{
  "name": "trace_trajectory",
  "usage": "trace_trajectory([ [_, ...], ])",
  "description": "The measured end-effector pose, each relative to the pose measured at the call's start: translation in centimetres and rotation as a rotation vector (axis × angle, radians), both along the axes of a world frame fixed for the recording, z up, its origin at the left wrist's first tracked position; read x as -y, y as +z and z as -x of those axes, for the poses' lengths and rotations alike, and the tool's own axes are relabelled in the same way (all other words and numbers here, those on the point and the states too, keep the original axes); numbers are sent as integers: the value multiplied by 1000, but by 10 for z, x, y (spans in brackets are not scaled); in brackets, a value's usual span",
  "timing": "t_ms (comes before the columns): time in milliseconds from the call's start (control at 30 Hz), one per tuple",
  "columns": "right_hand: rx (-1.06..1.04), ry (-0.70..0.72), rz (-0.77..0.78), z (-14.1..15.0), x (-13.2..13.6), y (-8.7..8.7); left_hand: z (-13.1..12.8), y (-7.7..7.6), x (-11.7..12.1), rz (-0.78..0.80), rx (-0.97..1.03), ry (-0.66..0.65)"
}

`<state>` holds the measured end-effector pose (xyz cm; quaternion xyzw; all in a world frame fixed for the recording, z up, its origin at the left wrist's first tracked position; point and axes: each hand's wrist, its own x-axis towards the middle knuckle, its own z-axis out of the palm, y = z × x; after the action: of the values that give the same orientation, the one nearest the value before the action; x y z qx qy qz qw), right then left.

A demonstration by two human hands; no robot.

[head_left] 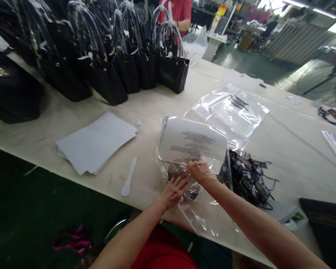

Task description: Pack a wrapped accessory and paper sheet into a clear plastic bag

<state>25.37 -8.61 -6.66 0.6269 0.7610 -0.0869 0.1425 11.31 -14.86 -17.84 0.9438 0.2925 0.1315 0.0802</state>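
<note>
In front of me on the table lies a clear plastic bag (pixel 192 140) with printed lines of text, wrapped round something dark whose shape is mostly hidden. My left hand (pixel 174 191) lies flat on the lower part of this bag, fingers stretched out. Just right of it, my right hand (pixel 199 172) has its fingers curled and closed on the plastic near the bag's printed edge. Loose film spreads toward the table's front edge. A pile of black hang tags with strings (pixel 250 177) sits right of the bag.
A stack of white sheets (pixel 99 140) and a white plastic knife (pixel 129 177) lie to the left. Flat clear bags (pixel 235 108) are behind. Several black handbags (pixel 172 71) with wrapped handles stand at the back left. A person in red (pixel 182 16) is beyond them.
</note>
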Motion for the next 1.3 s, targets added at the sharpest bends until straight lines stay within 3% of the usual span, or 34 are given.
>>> trace_trajectory([
  [200,78,-71,-32,-3,-11,5,1,-3,-2,10,-16,-19],
  [333,119,-192,-88,-31,-28,27,3,-9,-5,23,-21,-54],
  [400,127,-251,-117,-48,-22,33,5,-12,-7,26,-19,-73],
  [500,16,-273,-210,-61,28,19,8,-14,-10,17,-12,-87],
  [667,-414,-164,-427,-46,177,-50,9,-9,-7,-30,22,-63],
  [733,-397,-307,-601,-44,221,-73,5,-6,-2,-50,44,-42],
  [800,-303,-566,-738,-52,243,-85,-2,-3,4,-69,65,-35],
  [900,-310,-1018,-794,-78,248,-88,-19,1,9,-89,72,-84],
  [967,-533,-1282,-686,-97,245,-88,-30,4,9,-90,53,-148],
  [1033,-813,-1447,-509,-112,243,-90,-40,5,4,-81,20,-213],
  [1100,-993,-1496,-386,-122,244,-91,-47,5,-3,-64,-15,-262],
  [1167,-1042,-1495,-345,-128,246,-87,-53,3,-10,-43,-46,-290],
  [1233,-974,-1447,-426,-132,244,-75,-60,1,-14,-22,-79,-299],
  [1300,-839,-1268,-593,-133,235,-60,-65,5,-10,-11,-123,-290],
])
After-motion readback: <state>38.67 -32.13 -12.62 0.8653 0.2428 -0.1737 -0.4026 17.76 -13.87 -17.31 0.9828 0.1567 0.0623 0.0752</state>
